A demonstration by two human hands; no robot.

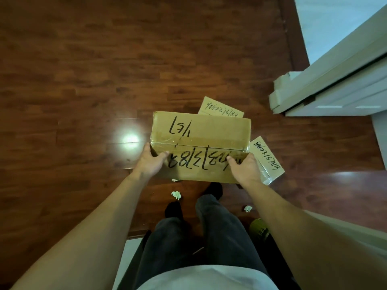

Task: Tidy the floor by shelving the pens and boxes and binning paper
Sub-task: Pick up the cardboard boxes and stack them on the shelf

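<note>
A large taped cardboard box [209, 132] with black handwriting is held in front of me above the floor. My left hand [150, 162] grips its near left corner, thumb on top. My right hand [245, 166] grips its near right corner the same way. Two smaller cardboard boxes lie on the floor beyond it, one at the back [219, 108] and one to the right [268, 158], both partly hidden. Two crumpled paper balls lie near my feet, one [176, 194] to the left and one [247, 208] to the right. No pens are visible.
Dark wooden floor [83, 80] stretches to the left and ahead. A white door and frame [335, 80] stand at the right. A green object [259, 227] sits by my right arm. My legs in dark trousers [209, 227] stand below the box.
</note>
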